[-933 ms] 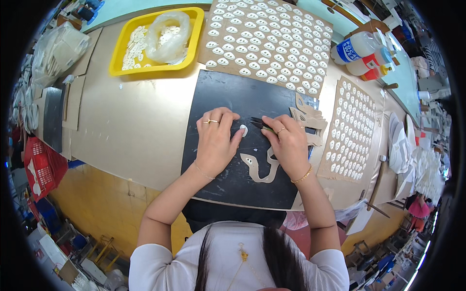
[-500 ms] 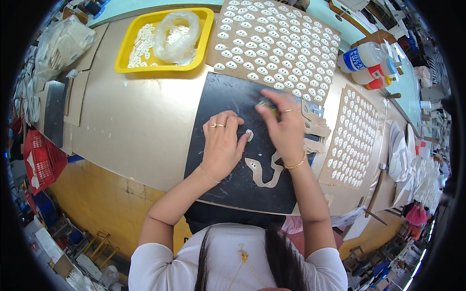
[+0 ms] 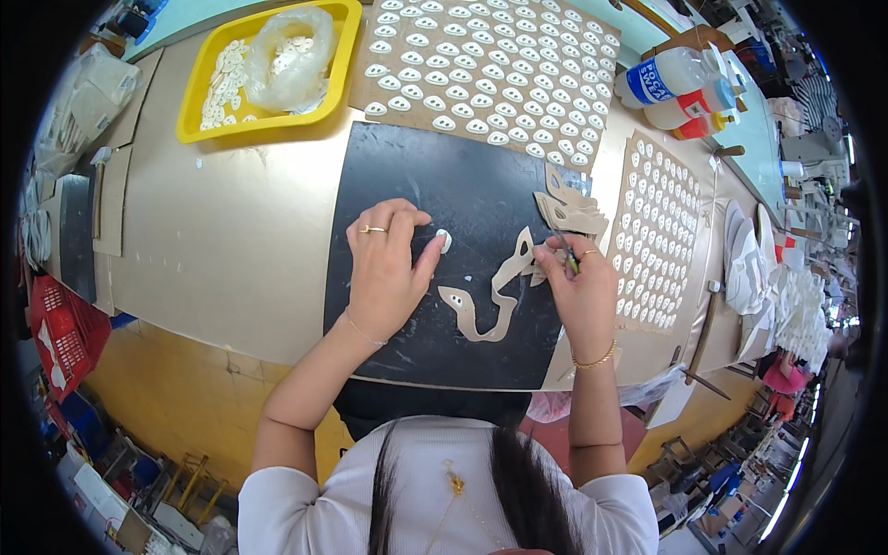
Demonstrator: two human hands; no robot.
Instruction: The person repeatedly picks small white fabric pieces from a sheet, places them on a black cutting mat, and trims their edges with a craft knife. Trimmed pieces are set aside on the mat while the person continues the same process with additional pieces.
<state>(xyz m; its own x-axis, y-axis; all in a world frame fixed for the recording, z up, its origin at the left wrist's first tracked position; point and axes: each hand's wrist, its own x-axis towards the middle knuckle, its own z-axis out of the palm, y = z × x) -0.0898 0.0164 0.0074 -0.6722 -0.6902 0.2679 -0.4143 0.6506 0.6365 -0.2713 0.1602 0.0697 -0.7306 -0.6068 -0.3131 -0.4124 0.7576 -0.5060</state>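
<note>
My left hand [image 3: 384, 268] is closed, its thumb against a small white oval piece [image 3: 445, 242] on the black mat [image 3: 407, 171]. Between the thumb and fingers of my right hand [image 3: 585, 289] is a thin pointed tool [image 3: 571, 263], dark with yellow-green; its exact kind is unclear. That hand is at the right side of the mat, close to a curved beige strap [image 3: 483, 336]. The strap has a white piece with dark holes [image 3: 456, 301] on its left end and an open cut-out at its upper end. Stacked beige pieces [image 3: 575, 213] lie just beyond my right hand.
Boards with rows of white pieces lie beyond the mat [image 3: 444, 60] and to its right [image 3: 657, 240]. A yellow tray [image 3: 190, 116] with loose white pieces and a plastic bag stands far left. Bottles [image 3: 680, 79] lie far right; a red basket [image 3: 67, 324] is left.
My right hand has moved nearer me and to the right, beside the beige pieces, tool still in it. My left hand stays at the white piece. The whole view has shifted a little.
</note>
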